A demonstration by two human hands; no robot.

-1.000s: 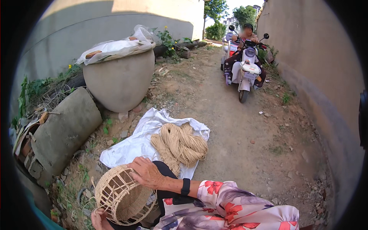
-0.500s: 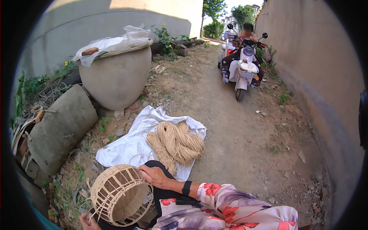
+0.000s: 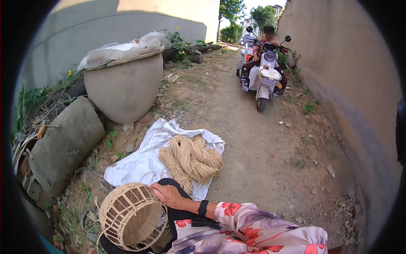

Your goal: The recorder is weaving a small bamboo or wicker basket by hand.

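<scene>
A half-woven round basket [image 3: 129, 216] of pale cane lies tilted on my lap at the lower left, its open mouth turned toward me. My right hand [image 3: 167, 194] grips its upper right rim, fingers curled over the edge, with a black band on the wrist and a floral sleeve behind. My left hand is out of sight, below the basket or past the frame's edge. Just beyond the hand a bundle of tan cord [image 3: 190, 158] lies coiled on a white cloth [image 3: 139, 163] spread on the dirt.
A big grey clay jar [image 3: 124, 86] covered with plastic stands at the back left, and a second one [image 3: 63, 146] lies on its side nearer me. A person sits on a white scooter [image 3: 264, 74] up the dirt lane. A concrete wall [image 3: 351, 84] runs along the right.
The basket has sunk lower on my lap and turned. My right hand slid from its top to the right rim. My left hand, seen under the basket a second ago, has dropped from view.
</scene>
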